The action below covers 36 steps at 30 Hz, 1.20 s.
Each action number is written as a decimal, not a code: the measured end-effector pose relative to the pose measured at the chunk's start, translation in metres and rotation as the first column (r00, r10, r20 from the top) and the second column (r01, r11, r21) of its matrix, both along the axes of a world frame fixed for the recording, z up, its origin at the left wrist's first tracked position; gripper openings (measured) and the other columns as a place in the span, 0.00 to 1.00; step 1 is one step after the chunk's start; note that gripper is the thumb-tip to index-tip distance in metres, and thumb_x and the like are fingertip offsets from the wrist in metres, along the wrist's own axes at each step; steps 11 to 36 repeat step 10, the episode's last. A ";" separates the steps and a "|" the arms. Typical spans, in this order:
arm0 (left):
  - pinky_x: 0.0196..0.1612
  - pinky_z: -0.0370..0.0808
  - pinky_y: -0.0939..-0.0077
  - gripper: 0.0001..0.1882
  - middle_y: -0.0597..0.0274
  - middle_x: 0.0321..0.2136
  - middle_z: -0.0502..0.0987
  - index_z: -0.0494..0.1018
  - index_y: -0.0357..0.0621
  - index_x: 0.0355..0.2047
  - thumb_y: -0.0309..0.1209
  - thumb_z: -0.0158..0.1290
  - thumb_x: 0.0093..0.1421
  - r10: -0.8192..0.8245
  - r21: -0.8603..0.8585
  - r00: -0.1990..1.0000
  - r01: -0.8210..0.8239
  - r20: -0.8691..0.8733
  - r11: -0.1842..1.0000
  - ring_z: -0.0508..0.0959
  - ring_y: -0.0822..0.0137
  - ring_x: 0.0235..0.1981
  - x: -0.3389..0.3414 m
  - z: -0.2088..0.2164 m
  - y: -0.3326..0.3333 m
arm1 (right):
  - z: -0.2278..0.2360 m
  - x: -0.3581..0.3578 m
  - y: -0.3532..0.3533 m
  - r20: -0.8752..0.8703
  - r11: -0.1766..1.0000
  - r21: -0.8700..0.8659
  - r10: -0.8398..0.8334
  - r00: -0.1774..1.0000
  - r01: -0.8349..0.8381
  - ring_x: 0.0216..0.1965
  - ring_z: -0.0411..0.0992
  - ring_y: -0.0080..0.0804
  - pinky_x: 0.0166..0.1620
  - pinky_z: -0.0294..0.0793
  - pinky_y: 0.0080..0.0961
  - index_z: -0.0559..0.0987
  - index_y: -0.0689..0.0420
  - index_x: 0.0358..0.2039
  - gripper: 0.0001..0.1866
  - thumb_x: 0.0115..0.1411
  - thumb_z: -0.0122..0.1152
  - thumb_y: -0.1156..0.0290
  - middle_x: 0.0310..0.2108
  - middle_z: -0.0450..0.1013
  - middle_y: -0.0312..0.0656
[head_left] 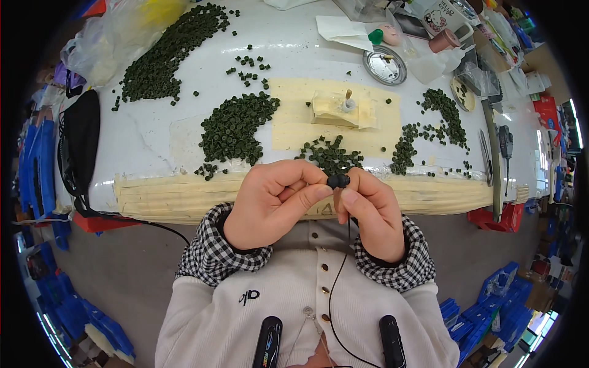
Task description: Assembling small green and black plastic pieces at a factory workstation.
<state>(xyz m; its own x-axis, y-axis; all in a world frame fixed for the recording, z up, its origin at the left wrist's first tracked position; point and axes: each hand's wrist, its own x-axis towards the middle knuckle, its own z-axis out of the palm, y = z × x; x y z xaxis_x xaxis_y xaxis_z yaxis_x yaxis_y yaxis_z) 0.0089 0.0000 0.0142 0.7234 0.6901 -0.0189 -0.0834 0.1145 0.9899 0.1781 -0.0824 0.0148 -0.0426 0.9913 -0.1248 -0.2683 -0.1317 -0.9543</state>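
In front of my chest, just past the table's near edge, my two hands meet around a small dark rounded part (338, 181). My left hand (273, 199) pinches its left side between thumb and forefinger. On the other side, the thumb and fingers of my right hand (373, 211) close on it. Fingertips hide some of the part, so whether it is one piece or two cannot be made out. Right behind my hands lies a small heap of dark green spool-shaped pieces (331, 156). A bigger heap of the same pieces (236, 129) sits beyond my left hand.
A taped block with an upright pin (348, 105) stands on a yellowish sheet (291, 132). More green pieces lie in a long pile (165, 61) far left and a curved pile (445, 110) right. A round metal lid (385, 65), tweezers (485, 153) and a black pouch (80, 144) are around.
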 end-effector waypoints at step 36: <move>0.22 0.53 0.87 0.19 0.70 0.18 0.65 0.73 0.38 0.32 0.43 0.46 0.64 0.016 0.012 0.993 -0.018 0.118 1.000 0.56 0.81 0.18 0.002 -0.004 0.000 | 0.003 0.000 -0.003 0.192 0.996 0.076 -0.053 0.980 0.039 0.25 0.59 0.16 0.31 0.60 0.15 0.65 0.60 0.25 0.08 0.61 0.47 0.74 0.21 0.63 0.33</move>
